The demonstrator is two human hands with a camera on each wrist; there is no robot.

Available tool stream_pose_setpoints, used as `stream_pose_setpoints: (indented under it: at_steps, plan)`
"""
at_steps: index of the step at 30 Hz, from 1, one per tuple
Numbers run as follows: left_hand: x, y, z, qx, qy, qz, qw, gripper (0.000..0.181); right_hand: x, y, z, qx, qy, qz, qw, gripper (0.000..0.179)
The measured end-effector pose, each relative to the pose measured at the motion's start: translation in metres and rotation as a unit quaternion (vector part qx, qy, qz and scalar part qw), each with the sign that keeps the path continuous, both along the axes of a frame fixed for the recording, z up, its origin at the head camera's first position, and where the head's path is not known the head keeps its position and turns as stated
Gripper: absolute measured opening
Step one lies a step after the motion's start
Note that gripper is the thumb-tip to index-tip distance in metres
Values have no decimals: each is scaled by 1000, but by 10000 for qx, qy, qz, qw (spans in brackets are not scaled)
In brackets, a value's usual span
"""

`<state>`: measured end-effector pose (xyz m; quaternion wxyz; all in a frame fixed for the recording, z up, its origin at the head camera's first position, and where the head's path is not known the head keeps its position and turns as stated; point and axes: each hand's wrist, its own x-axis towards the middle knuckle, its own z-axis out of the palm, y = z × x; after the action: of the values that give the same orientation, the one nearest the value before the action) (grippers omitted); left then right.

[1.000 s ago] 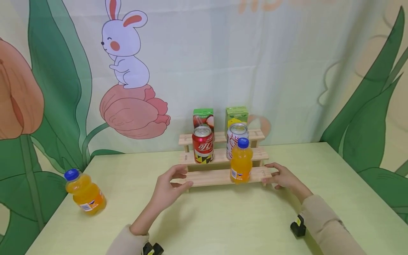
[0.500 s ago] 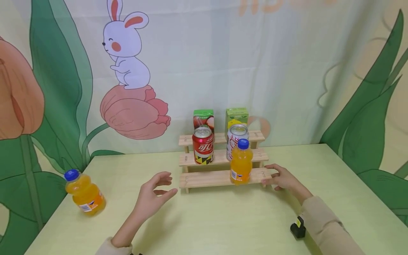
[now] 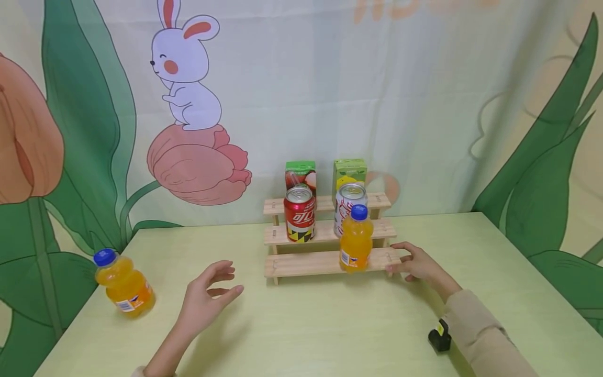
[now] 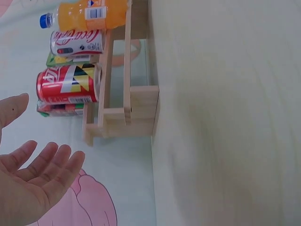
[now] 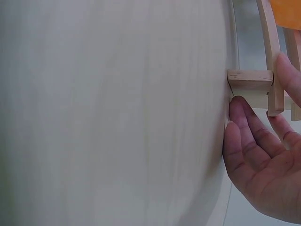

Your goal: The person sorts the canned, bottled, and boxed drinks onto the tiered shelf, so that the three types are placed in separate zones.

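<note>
A three-step wooden display rack [image 3: 301, 264] stands on the table. My right hand [image 3: 419, 264] holds the right end of its lowest step, the thumb on the front edge and the fingers around the end. In the head view my left hand [image 3: 202, 298] hovers left of the rack, fingers loosely bent and thumb apart, holding nothing. On the lowest step, toward the right, stands a bottle of orange drink [image 3: 356, 243]. The middle step bears a red cola can [image 3: 300, 214] and a white cola can [image 4: 77, 42]. Two juice boxes, one red-green [image 3: 300, 170] and one yellow-green [image 3: 349, 168], stand on the top step.
A second bottle of orange drink [image 3: 124, 285] with a blue cap stands near the table's left edge. Behind the rack hangs a cloth [image 3: 424, 104] printed with a rabbit and plants. The table [image 3: 330, 330] extends in front of the rack.
My left hand has let go of the rack's left end and moved left and toward me. My right hand stays at the right end; the rack and drinks keep their places.
</note>
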<state>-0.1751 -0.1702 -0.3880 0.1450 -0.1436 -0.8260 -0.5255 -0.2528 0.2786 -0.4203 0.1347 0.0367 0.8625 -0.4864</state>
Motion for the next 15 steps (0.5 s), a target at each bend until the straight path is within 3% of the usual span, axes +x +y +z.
stream_pose_setpoints:
  at_steps: [15]
  plan:
    - [8, -33, 1, -352, -94, 823, 9959, 50, 0, -1, 1, -21, -63, -64, 10000, 76]
